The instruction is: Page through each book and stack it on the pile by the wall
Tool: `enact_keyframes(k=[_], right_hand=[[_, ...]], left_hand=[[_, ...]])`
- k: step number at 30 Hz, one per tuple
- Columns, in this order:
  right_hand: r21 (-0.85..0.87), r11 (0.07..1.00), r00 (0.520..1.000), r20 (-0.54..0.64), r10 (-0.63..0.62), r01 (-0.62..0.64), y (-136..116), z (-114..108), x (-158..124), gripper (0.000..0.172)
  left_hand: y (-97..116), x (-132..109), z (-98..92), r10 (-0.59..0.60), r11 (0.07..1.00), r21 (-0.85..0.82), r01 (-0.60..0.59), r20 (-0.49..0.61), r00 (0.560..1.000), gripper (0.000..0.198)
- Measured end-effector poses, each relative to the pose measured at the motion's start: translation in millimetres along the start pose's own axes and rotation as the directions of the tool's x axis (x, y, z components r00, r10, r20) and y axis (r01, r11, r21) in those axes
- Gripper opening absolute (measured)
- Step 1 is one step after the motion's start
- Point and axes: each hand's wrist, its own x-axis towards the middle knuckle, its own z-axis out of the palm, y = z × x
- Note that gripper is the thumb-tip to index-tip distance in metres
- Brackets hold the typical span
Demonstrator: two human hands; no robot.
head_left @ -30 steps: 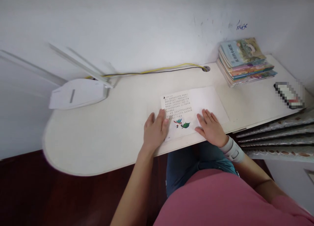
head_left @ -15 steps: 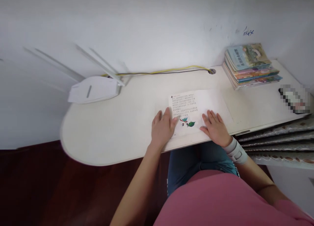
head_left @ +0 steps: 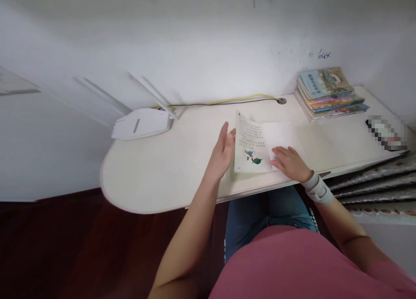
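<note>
A thin open booklet (head_left: 251, 138) lies near the desk's front edge. Its left page has printed text and a small drawing of an insect and a green leaf, and this side is tilted up off the desk. At that raised left edge is my left hand (head_left: 222, 154), fingers stretched and apart, some fingertips partly hidden behind the page. My right hand (head_left: 290, 162) rests flat with fingers extended on the blank white right page (head_left: 281, 134), near its lower part. A pale wrist band (head_left: 319, 190) is on my right wrist.
On the white desk (head_left: 146, 173), a white router (head_left: 143, 125) with antennas stands left. Yellow and black cables (head_left: 221, 102) run along the wall to a round hole. Stacked books (head_left: 328, 95) and a blurred-out phone (head_left: 386, 133) are right. Folded patterned fabric (head_left: 383, 182) hangs below.
My left hand has turned up from lying flat, and the booklet's left side has risen with it. The right hand stays on the right page. The view has shifted slightly.
</note>
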Motion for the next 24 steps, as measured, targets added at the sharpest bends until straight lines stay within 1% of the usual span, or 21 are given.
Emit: enact_keyframes(k=[1,2,3,5,7,8,9,10,12,14,15,16,17,18,19,20,21,22,24], right_hand=[[0.124,0.992,0.999,-0.039,0.019,-0.014,4.8,-5.1,1.0,0.063],[0.262,0.965,0.995,-0.082,0.055,-0.032,10.0,-11.0,1.6,0.066],[0.400,0.915,0.987,-0.118,0.114,-0.058,15.6,-17.6,1.6,0.068],[0.632,0.766,0.951,-0.150,0.269,-0.117,28.0,-31.1,-0.5,0.069],[0.771,0.614,0.904,-0.125,0.408,-0.171,42.1,-41.7,-5.5,0.066],[0.801,0.567,0.885,-0.106,0.454,-0.195,49.6,-44.3,-9.0,0.065],[0.811,0.543,0.872,-0.088,0.481,-0.217,57.4,-44.8,-12.9,0.064],[0.808,0.538,0.870,-0.066,0.488,-0.240,65.3,-42.9,-17.0,0.063],[0.781,0.560,0.886,-0.018,0.464,-0.278,79.9,-33.8,-24.9,0.064],[0.726,0.626,0.901,-0.019,0.434,-0.286,90.9,-22.0,-31.5,0.059],[0.670,0.686,0.905,-0.048,0.422,-0.284,94.5,-16.8,-34.0,0.054],[0.588,0.759,0.909,-0.094,0.407,-0.279,96.7,-12.9,-36.0,0.048],[0.480,0.833,0.911,-0.145,0.385,-0.276,97.7,-10.2,-37.4,0.043],[0.360,0.892,0.917,-0.183,0.354,-0.272,97.7,-8.7,-38.5,0.039],[0.246,0.932,0.927,-0.198,0.318,-0.267,97.0,-8.2,-39.1,0.036],[0.151,0.953,0.937,-0.196,0.289,-0.263,95.8,-8.4,-39.3,0.034],[0.080,0.962,0.945,-0.184,0.272,-0.261,94.3,-9.2,-39.2,0.032],[0.032,0.965,0.950,-0.167,0.263,-0.261,92.5,-10.5,-38.8,0.032],[0.004,0.967,0.953,-0.165,0.252,-0.255,86.9,-15.4,-37.6,0.031]], left_hand=[[14.4,4.1,1.5,0.014,0.998,-0.060,-0.011,0.054,0.998,0.062],[28.6,8.4,4.8,0.045,0.994,-0.103,-0.034,0.105,0.993,0.060],[41.7,12.7,9.9,0.088,0.989,-0.128,-0.068,0.156,0.984,0.058],[61.0,19.3,24.7,0.198,0.977,-0.132,-0.169,0.251,0.948,0.057],[68.1,21.0,42.9,0.268,0.962,-0.041,-0.271,0.339,0.902,0.061],[67.3,19.6,52.3,0.269,0.950,0.051,-0.308,0.370,0.889,0.065],[64.0,16.8,61.2,0.247,0.930,0.163,-0.331,0.391,0.887,0.069],[59.2,12.9,69.2,0.211,0.900,0.277,-0.337,0.400,0.892,0.071],[47.4,3.8,81.2,0.149,0.837,0.435,-0.333,0.404,0.902,0.070],[36.1,-4.2,85.1,0.130,0.816,0.479,-0.325,0.395,0.909,0.067],[31.0,-6.9,83.6,0.131,0.824,0.477,-0.305,0.364,0.922,0.067],[26.2,-8.7,80.0,0.131,0.843,0.468,-0.266,0.302,0.944,0.067],[21.4,-9.7,74.6,0.123,0.867,0.451,-0.210,0.215,0.969,0.068],[16.5,-10.0,68.1,0.110,0.896,0.419,-0.147,0.112,0.988,0.070],[11.4,-10.0,61.1,0.090,0.928,0.363,-0.088,0.014,0.996,0.071],[6.3,-9.9,54.5,0.061,0.958,0.282,-0.042,-0.061,0.996,0.072],[1.4,-10.0,48.8,0.025,0.983,0.181,-0.006,-0.105,0.994,0.071],[-3.0,-10.4,44.5,-0.014,0.997,0.069,0.022,-0.118,0.993,0.069],[-10.1,-11.9,40.7,-0.082,0.989,-0.134,0.070,-0.085,0.993,0.062]])
